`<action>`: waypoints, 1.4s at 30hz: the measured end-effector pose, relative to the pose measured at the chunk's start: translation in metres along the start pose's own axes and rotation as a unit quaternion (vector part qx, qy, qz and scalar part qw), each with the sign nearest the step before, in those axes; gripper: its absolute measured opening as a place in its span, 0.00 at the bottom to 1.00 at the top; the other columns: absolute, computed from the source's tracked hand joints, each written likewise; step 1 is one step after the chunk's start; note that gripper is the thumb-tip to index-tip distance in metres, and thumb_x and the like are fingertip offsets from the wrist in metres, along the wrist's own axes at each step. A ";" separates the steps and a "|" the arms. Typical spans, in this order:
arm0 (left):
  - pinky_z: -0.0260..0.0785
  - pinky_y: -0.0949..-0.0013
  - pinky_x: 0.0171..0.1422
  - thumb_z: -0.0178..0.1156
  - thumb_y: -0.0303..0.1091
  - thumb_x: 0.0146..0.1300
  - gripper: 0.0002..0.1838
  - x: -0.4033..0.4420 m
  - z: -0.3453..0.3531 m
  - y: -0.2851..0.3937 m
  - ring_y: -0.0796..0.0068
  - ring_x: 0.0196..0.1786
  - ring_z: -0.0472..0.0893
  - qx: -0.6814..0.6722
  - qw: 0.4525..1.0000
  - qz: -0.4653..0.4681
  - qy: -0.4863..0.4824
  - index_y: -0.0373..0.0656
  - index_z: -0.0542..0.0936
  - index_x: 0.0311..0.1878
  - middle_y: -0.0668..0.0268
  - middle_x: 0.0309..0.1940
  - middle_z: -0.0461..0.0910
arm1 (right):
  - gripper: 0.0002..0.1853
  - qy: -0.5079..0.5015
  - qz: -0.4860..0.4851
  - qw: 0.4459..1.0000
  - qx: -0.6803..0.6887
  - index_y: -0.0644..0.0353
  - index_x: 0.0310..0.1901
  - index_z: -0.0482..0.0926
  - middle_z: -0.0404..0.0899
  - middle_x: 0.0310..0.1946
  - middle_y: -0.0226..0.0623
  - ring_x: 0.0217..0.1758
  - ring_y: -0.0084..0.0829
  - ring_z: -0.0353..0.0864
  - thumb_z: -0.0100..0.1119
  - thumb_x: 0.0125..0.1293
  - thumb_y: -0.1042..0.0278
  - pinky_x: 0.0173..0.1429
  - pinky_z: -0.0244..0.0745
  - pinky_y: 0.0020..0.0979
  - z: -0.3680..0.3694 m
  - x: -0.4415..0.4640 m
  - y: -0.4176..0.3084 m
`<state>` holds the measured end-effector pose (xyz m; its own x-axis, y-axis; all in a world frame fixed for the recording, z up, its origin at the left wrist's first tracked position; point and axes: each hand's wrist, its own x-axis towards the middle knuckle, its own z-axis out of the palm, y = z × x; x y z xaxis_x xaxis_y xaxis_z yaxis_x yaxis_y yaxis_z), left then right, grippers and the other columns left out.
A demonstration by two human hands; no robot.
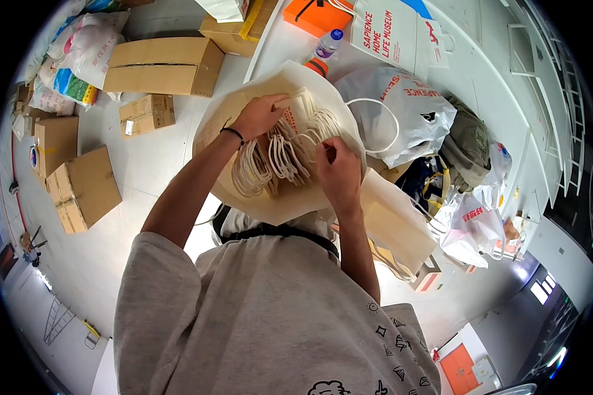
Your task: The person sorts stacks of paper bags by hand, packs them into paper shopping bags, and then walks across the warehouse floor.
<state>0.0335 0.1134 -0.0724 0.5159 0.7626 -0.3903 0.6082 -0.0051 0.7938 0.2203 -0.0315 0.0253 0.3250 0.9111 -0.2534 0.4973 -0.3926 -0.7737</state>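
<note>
A large white paper bag (219,155) stands open in front of me, its wide mouth facing up. Inside are several folded paper bags (301,105) with white rope handles (286,155) and some red print. My left hand (260,117) reaches over the far left part of the stack, its fingers bent and closed at the top of the folded bags. On the other side, my right hand (339,170) is closed with curled fingers, beside the rope handles and the large bag's right wall. What its fingertips hold is hidden.
A white table (270,49) at the back bears a water bottle (329,45), an orange box (317,18) and printed bags (392,36). Plastic bags (402,112) and a dark backpack (466,145) crowd the right. Cardboard boxes (163,66) stand on the floor at left.
</note>
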 end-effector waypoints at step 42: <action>0.76 0.64 0.50 0.60 0.27 0.65 0.07 0.004 -0.004 -0.031 0.64 0.39 0.84 -0.018 0.997 0.073 0.029 0.35 0.82 0.42 0.56 0.34 0.85 | 0.08 -0.004 0.016 1.000 -0.015 0.64 0.39 0.82 0.87 0.30 0.48 0.32 0.48 0.88 0.63 0.72 0.67 0.41 0.81 0.44 -0.003 0.000 -0.004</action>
<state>0.0149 0.1194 -0.0967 0.5604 0.7921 -0.2419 0.5060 -0.0962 0.8571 0.2208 -0.0304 0.0304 0.3343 0.8992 -0.2823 0.5105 -0.4245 -0.7478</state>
